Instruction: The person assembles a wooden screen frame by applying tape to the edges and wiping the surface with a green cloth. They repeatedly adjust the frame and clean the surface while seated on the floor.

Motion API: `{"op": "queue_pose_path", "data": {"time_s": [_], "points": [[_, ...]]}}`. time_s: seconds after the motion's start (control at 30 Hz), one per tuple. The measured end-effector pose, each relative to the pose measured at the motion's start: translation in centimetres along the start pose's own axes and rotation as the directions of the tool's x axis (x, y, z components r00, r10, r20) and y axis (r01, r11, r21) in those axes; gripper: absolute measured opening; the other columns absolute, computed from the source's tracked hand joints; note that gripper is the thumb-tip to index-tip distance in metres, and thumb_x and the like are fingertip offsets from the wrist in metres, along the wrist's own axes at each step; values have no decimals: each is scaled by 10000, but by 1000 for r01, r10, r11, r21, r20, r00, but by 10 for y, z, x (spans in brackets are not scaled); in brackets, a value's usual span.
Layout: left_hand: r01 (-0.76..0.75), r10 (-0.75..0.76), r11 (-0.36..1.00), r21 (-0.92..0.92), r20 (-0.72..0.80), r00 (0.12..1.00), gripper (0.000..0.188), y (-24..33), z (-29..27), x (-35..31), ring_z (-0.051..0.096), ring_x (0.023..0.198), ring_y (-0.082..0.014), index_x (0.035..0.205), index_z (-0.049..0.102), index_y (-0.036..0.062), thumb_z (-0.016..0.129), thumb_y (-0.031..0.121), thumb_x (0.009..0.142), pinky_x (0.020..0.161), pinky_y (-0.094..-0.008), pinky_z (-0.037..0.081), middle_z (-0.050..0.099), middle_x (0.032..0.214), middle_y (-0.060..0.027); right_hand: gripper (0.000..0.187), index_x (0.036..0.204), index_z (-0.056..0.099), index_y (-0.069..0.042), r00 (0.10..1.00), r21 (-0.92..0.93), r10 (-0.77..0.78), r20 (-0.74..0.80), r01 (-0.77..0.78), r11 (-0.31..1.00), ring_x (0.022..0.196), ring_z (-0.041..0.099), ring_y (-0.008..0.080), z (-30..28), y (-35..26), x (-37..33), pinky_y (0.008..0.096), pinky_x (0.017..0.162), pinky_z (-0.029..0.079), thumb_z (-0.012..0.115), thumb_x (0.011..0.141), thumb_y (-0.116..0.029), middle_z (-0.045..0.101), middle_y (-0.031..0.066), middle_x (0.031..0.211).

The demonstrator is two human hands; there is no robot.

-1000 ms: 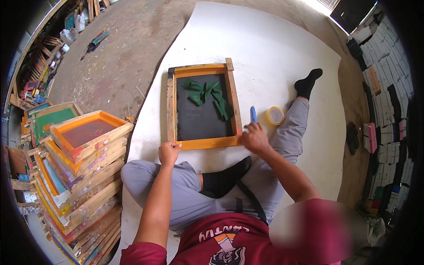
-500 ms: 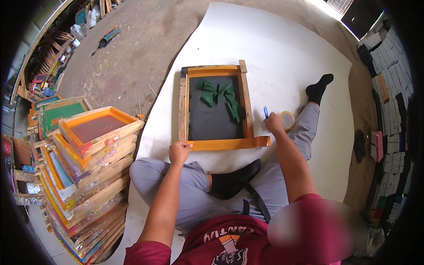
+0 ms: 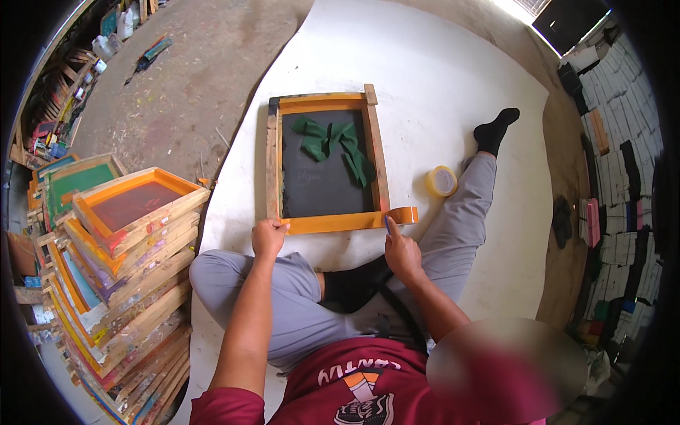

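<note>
A wooden screen-printing frame (image 3: 272, 166) with dark mesh lies on the white sheet before me, a crumpled green cloth (image 3: 346, 134) on its mesh. Along the frame's near side stretches a strip of brown packing tape (image 3: 326, 223), its roll (image 3: 405, 214) still attached at the near right corner. My left hand (image 3: 268, 239) is closed at the near left corner, pinching the tape's end against the wood. In my right hand (image 3: 402, 255) is a slim blue tool (image 3: 387, 224), mostly hidden by the fingers, at the tape beside the roll.
A yellowish tape roll (image 3: 441, 182) lies on the white sheet (image 3: 425, 78), by my outstretched right leg. Used printing frames (image 3: 142, 248) form a tall stack at the left. Stacked pale bundles (image 3: 620, 177) line the right side.
My right hand has moved left and nearer, from beside the yellowish tape roll to the brown tape, carrying the blue tool. My left hand keeps its place at the frame's corner.
</note>
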State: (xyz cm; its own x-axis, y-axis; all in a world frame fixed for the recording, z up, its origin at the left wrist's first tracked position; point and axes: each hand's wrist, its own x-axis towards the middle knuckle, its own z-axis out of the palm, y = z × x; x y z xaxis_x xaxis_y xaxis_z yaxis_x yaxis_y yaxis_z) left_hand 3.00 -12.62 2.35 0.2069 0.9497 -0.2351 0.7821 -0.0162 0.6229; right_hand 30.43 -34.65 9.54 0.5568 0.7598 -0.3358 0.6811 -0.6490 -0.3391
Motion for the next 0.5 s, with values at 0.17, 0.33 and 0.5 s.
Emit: {"op": "queue_pose_path", "data": {"time_s": [0.17,0.33,0.5], "points": [[30,-30,1000,2,14,999,256,4,-3,-1,747,755,-358,833,799,29,880,272,813,732,-454,578,758,782,-179,543,1584,417,-197,1000,13,-11,-17,11,1000,856,716,468,13,4,3,592,798,547,482,1045,-225,741,243,967],[-3,3,1000,-4,-1,1000,263,1,-1,1,747,748,-361,826,803,32,884,282,808,723,-455,576,755,775,-183,534,1553,458,-175,996,32,-26,-90,29,999,815,710,477,22,9,10,601,787,551,548,1028,-218,736,262,919],[0,0,1000,-6,-3,1000,262,0,-1,1,749,747,-365,822,808,38,887,287,800,718,-460,576,753,767,-184,537,1553,456,-160,994,47,-21,-104,26,999,812,710,482,25,9,12,604,785,550,545,1028,-220,735,266,915]]}}
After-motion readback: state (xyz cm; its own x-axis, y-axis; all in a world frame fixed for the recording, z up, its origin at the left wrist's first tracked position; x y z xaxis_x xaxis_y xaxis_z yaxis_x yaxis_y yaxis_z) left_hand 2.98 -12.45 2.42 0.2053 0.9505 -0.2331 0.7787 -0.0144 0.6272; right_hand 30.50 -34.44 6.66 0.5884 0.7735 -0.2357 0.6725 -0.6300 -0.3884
